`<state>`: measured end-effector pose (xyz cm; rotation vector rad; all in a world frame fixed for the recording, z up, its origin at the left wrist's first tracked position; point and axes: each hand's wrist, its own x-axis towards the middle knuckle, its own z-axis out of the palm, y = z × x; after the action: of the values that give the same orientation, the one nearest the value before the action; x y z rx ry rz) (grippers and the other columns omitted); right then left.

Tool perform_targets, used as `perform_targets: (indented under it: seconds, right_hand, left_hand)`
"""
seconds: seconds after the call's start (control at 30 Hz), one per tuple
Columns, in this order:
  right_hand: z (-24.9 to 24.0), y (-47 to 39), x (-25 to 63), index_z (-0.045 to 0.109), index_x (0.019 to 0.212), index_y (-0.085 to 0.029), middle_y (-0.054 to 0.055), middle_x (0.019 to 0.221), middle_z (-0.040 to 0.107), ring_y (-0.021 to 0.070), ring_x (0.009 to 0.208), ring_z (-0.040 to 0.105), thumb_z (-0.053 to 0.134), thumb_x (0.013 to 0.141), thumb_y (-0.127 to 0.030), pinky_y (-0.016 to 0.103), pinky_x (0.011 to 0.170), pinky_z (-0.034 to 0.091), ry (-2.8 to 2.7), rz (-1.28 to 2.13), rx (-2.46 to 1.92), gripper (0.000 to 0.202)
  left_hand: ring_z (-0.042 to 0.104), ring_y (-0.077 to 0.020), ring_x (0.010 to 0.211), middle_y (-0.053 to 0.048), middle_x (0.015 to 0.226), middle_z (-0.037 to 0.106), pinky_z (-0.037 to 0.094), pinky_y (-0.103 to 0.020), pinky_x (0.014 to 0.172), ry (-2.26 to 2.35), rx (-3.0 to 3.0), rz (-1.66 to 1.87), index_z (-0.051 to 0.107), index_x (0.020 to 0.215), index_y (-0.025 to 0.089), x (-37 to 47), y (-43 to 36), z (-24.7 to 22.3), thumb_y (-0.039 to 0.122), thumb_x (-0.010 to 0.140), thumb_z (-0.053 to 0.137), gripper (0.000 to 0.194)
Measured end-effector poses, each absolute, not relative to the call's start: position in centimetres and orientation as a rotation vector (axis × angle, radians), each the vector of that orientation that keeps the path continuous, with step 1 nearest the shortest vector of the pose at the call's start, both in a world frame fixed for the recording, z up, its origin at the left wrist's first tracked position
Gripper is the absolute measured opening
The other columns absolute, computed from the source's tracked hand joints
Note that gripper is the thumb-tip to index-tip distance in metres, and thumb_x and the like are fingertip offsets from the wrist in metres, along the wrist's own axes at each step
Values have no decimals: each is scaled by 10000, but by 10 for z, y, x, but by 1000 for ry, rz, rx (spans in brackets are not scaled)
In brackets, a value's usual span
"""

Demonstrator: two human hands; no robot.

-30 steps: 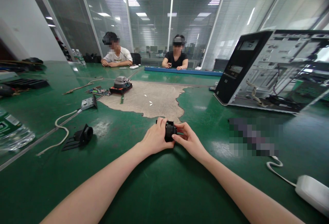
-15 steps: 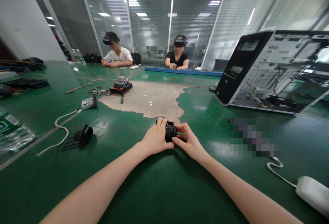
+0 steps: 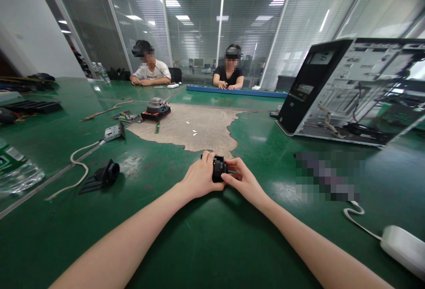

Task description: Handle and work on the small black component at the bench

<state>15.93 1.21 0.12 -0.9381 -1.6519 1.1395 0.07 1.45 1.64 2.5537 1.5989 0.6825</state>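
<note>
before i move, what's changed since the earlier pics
Across the green table, the person in the black top has moved one hand nearer the other. Your left hand and right hand stay on the black cylindrical part, nothing let go; the computer case stayed put.

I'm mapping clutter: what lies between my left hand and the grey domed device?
The head view shows green tabletop, then a beige patch with white scraps.
</note>
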Motion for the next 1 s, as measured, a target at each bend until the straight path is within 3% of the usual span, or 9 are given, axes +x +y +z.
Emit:
perform_targets:
  seconds: [0.17, 0.5, 0.8, 1.0]
  right_hand:
    - [1, 14, 158, 468, 924, -209, 26, 941, 549, 149, 863, 548, 546, 750, -273, 297, 746, 474, -1638, 1113, -979, 201]
    - [0, 12, 158, 478, 975, -198, 48, 960, 562, 163, 854, 562, 543, 744, -287, 324, 753, 480, -1650, 1090, -1051, 256]
    - [5, 10, 159, 459, 937, -210, 24, 932, 550, 156, 891, 546, 598, 700, -259, 298, 757, 473, -1638, 1152, -962, 279]
    - [4, 12, 157, 464, 949, -204, 27, 903, 569, 150, 826, 565, 548, 740, -311, 315, 744, 475, -1614, 1125, -1047, 249]
  left_hand:
    - [547, -235, 841, -88, 1060, 386, 467, -360, 709, 1590, 2537, 726, 296, 1141, 157, 1, 15, 15, 540, 581, 594, 741]
    - [548, -206, 748, -63, 963, 405, 456, -322, 634, 1579, 2561, 640, 359, 1043, 172, -1, 14, 21, 474, 582, 577, 593]
    - [546, -222, 821, -70, 999, 421, 454, -339, 699, 1564, 2544, 728, 336, 1092, 169, 0, 14, 18, 498, 603, 575, 636]
    - [553, -245, 861, -82, 1062, 421, 452, -354, 715, 1608, 2471, 702, 278, 1152, 186, 2, 14, 19, 574, 551, 604, 787]
